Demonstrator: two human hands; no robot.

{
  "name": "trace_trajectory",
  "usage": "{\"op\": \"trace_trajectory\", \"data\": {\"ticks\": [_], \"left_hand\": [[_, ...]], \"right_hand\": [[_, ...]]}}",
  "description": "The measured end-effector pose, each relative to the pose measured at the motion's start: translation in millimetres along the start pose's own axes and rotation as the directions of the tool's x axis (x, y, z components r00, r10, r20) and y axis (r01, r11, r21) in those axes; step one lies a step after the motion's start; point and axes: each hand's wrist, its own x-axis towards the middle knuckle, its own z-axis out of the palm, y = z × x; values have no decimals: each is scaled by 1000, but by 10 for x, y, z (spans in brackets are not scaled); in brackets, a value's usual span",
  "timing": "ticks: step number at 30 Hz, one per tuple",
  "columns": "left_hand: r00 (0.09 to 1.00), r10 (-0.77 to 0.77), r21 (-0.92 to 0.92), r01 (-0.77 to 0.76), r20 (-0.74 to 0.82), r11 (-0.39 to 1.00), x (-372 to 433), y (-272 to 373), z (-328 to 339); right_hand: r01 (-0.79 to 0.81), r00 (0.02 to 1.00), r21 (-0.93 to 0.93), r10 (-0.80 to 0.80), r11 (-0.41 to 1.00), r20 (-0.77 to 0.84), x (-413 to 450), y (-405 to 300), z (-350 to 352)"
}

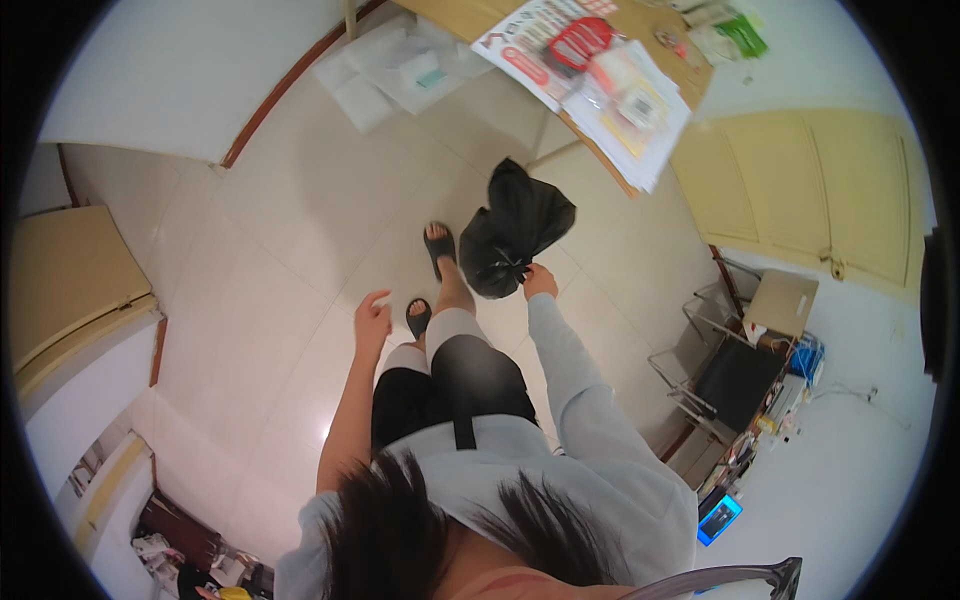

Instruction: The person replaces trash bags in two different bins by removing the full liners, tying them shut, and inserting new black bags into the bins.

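A black plastic bag (517, 225), full and gathered at its neck, hangs from my right hand (540, 280), whose fingers are closed around the gathered part. The bag is above the tiled floor, ahead of my sandalled feet. On the other side, my left hand (373, 322) is raised beside my legs with bent fingers and holds nothing.
A wooden table (600, 154) with papers and packets stands ahead. White plastic sheeting (367, 82) lies on the floor by it. Closed yellow doors (795, 187) and a folding chair (739, 382) are at the right. Another yellow door (75, 277) is at the left.
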Motion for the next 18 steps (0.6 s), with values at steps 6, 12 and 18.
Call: {"op": "trace_trajectory", "data": {"ticks": [6, 12, 18], "left_hand": [[928, -307, -200, 267, -209, 943, 10, -311, -233], [908, -376, -295, 315, -182, 902, 337, -383, 97], [955, -257, -358, 295, 150, 886, 826, 278, 1053]], "right_hand": [[-92, 981, -303, 139, 948, 135, 791, -284, -150], [-218, 966, -364, 253, 906, 51, 1317, -256, -164], [-101, 995, -337, 100, 936, -22, 1759, -806, -186]]}}
